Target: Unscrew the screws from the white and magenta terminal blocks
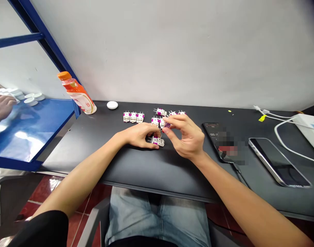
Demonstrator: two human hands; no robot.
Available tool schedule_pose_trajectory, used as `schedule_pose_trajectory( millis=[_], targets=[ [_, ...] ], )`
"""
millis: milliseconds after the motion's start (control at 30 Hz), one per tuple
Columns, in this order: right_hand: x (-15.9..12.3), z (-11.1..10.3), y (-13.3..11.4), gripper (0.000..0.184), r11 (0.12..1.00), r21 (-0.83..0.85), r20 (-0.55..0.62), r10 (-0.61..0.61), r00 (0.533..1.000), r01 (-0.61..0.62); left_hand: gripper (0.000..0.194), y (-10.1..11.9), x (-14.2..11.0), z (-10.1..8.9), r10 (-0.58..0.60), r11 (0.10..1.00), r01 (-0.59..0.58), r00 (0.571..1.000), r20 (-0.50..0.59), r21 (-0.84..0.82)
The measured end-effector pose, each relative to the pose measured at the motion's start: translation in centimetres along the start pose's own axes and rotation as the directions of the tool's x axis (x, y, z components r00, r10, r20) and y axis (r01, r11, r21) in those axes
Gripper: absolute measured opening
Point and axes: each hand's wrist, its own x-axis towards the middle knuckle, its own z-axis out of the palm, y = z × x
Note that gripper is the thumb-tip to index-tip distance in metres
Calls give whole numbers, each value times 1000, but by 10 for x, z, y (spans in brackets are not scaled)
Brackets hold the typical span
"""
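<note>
My left hand [143, 135] is closed around a small white and purple plug core [157, 141] with metal prongs, holding it down on the black table. Just right of it, the fingers of my right hand [186, 137] pinch a small screwdriver [167, 125] with a clear purplish handle. Its thin shaft slants down toward the plug core; whether the tip touches cannot be made out. Behind my hands lie several similar pieces, among them a plug core [160, 112] on its side and others partly hidden by my right fingers. To the left, a row of three plug cores [133, 117] stands side by side.
An orange-capped bottle [80, 96] and a white oval object [112, 105] stand at the back left. On the right lie a dark phone [213, 137] with a cable, another phone [279, 163] and white cables [277, 132]. At far left, another person's hand [2, 106] is over a blue table [51, 120].
</note>
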Motion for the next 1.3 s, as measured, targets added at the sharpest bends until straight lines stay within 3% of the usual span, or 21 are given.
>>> schedule_pose_trajectory(
  millis=[400, 667, 867, 1300],
  targets=[
    [-1, 1, 2, 52, 998, 55, 7, -3, 1000, 3, 30, 2, 0, 0, 4, 1000, -4, 1000, -7, 1],
    [-3, -1, 3, 31, 999, 12, 17, 44, 999, -44, 30, 2, -1, 0, 14, 1000, -14, 1000, -13, -5],
    [-2, -1, 3, 39, 1000, 26, 8, 11, 1000, -11, 31, 1, 0, 1, 2, 1000, -2, 1000, -10, 1],
    [-3, -1, 3, 31, 999, 32, 11, 27, 1000, -28, 30, 0, 0, 1, 12, 1000, -12, 1000, -7, 18]
  ],
)
